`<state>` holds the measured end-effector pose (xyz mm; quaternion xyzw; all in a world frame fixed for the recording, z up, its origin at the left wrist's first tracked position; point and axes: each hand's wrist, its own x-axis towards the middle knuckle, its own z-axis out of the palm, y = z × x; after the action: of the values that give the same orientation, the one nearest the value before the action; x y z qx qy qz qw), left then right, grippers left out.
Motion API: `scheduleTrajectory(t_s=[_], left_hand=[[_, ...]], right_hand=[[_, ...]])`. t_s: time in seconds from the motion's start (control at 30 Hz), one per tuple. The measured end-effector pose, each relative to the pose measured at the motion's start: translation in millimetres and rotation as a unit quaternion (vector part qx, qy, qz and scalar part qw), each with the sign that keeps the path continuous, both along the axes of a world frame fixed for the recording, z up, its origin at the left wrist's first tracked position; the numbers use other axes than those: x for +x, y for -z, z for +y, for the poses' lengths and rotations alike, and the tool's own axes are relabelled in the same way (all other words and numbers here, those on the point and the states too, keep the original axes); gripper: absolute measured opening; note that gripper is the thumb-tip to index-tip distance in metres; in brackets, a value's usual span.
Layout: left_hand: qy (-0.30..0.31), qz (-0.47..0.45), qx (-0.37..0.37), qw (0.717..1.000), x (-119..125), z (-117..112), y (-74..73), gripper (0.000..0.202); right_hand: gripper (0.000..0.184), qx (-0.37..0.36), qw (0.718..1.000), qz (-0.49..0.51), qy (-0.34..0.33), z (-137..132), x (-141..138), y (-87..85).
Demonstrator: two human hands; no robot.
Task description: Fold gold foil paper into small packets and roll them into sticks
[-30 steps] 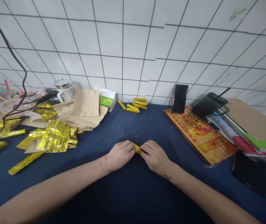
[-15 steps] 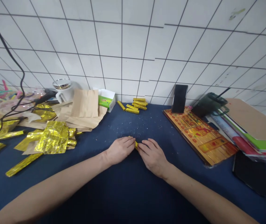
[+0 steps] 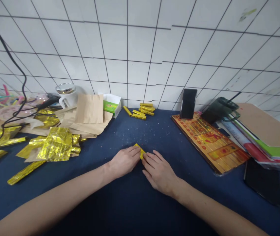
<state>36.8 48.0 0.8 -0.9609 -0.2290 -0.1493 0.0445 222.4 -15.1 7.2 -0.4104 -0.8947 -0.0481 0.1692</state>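
A narrow folded piece of gold foil paper [image 3: 137, 146] lies slantwise on the blue tabletop, partly covered by my fingers. My left hand [image 3: 125, 160] closes over its left side, fingers together, thumb hidden. At its near right end rest the fingertips of my right hand [image 3: 158, 170]; those fingers are stretched out and the thumb stands apart from them. Farther back, near the wall, sits a small pile of folded gold strips [image 3: 146, 110], with a single gold strip [image 3: 127, 111] just left of it.
Crumpled gold foil sheets [image 3: 55, 144] and brown paper [image 3: 89, 109] lie at left, by a white mug [image 3: 67, 96] and black cable [image 3: 23, 78]. To the right, a phone [image 3: 188, 103] leans upright on an orange printed pack [image 3: 211, 141], beside a dark green cup [image 3: 219, 109] and folders [image 3: 267, 127].
My right hand has slid slightly toward me, its thumb now spread. My left hand has shifted a little left and nearer, so more of the folded gold foil paper shows.
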Motion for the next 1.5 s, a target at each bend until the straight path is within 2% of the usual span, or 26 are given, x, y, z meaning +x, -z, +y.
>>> scheduleTrajectory(t_s=[0.2, 0.37, 0.53, 0.77, 0.93, 1.17, 1.33, 1.4, 1.5], left_hand=[[-0.053, 0.014, -0.017, 0.998, 1.8, -10.0, -1.4, 0.038], [-0.092, 0.070, -0.055, 0.992, -1.1, -15.9, -4.5, 0.057], [-0.115, 0.096, -0.070, 0.986, 1.3, -18.3, -7.5, 0.072], [-0.107, 0.108, -0.066, 0.986, -0.5, -11.1, -12.0, 0.054], [-0.118, 0.127, -0.055, 0.983, 0.1, -16.6, -7.3, 0.071], [-0.129, 0.111, -0.065, 0.983, -1.4, -22.2, 2.0, 0.078], [-0.147, 0.133, -0.069, 0.978, 4.7, -25.4, -10.0, 0.080], [-0.128, 0.132, -0.072, 0.980, 8.9, -27.3, -16.7, 0.086], [-0.062, 0.134, -0.093, 0.985, 12.1, -28.8, -20.2, 0.087]], right_hand=[[0.059, -0.105, 0.993, -0.056, 0.024, -16.5, -2.1, -6.9], [0.071, -0.151, 0.985, -0.071, 0.039, -19.0, -4.7, -7.9], [0.071, -0.158, 0.983, -0.077, 0.047, -20.6, -7.4, -9.0], [0.070, -0.150, 0.984, -0.077, 0.050, -21.9, -7.6, -7.3], [0.073, -0.145, 0.985, -0.072, 0.052, -21.6, -7.3, -5.2], [0.071, -0.147, 0.985, -0.062, 0.062, -23.4, -7.2, -2.3], [0.072, -0.152, 0.985, -0.054, 0.063, -24.2, -7.7, -3.0], [0.073, -0.155, 0.985, -0.048, 0.060, -24.1, -7.6, -3.2], [0.073, -0.158, 0.985, -0.042, 0.050, -23.5, -6.9, -3.6]])
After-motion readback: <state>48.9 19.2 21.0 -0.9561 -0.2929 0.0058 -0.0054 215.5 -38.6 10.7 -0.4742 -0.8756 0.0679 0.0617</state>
